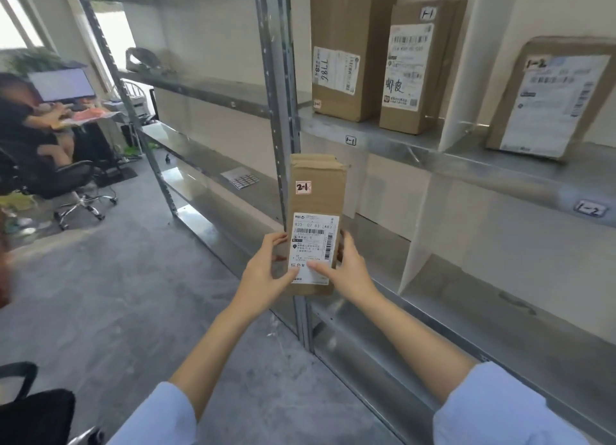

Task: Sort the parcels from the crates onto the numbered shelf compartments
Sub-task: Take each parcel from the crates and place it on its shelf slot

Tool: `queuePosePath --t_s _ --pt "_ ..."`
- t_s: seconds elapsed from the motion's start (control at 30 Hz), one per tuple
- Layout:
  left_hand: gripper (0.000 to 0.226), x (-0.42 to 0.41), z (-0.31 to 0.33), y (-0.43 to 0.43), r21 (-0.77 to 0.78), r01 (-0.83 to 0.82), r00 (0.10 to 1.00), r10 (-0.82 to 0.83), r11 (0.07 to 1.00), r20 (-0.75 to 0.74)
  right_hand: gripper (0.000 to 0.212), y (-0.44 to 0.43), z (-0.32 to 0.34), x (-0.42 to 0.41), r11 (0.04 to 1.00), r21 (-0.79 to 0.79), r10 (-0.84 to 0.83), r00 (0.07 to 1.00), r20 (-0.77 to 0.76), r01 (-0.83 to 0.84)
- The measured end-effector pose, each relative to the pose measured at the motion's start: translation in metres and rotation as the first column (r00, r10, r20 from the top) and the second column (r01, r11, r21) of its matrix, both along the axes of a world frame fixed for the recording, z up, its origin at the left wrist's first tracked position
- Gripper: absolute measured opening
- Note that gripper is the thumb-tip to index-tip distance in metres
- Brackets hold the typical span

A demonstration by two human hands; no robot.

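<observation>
Cardboard parcel [316, 191] tagged 2-1 is being held upright before the shelf post [283, 111], left hand [266, 272] and right hand [351, 271] gripping its lower end, while farther back a tall box [346, 27] and a smaller box [416, 117] are standing on the metal shelf [416, 154] above its 1-1 tag, a third box [553, 47] leaning above 1-2

Four cardboard parcels [316, 191] [350, 44] [416, 67] [553, 101], two hands [266, 274] [350, 271], two numbered shelf labels [350, 140] [590, 208].
</observation>
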State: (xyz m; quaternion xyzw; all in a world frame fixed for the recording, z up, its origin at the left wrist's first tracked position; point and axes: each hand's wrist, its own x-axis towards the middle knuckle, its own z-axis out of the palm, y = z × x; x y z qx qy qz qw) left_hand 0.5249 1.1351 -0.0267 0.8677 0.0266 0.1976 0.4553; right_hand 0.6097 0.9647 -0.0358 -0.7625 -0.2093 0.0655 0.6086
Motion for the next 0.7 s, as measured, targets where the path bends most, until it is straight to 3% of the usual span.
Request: queuePosePath --t_s 0.07,0.2,0.4,0.53,0.7 --pt "0.061 0.025 -0.007 0.009 -0.002 0.044 0.999 -0.044 0.999 -0.014 0.073 0.007 -0.007 0.018 0.998 -0.023 -0.058 0.998 -0.005 0.057" --pt "0.059 0.078 -0.02 0.031 0.009 0.15 0.988 -0.15 0.989 -0.034 0.067 0.024 -0.023 0.053 0.984 -0.026 -0.175 0.985 0.006 0.175" --pt "0.06 0.152 -0.038 0.068 0.165 0.326 0.943 -0.307 0.931 -0.13 0.051 0.048 -0.058 0.101 0.925 -0.019 -0.38 0.925 -0.03 0.379" --pt "0.06 0.189 -0.041 0.098 0.334 0.377 0.925 -0.334 0.864 -0.182 0.057 0.065 -0.083 0.133 0.87 -0.037 -0.493 0.869 -0.051 0.491" --pt "0.061 0.224 -0.052 0.127 0.602 0.301 0.952 -0.265 0.739 -0.152 0.071 0.088 -0.112 0.176 0.771 -0.08 -0.636 0.771 -0.03 0.632"
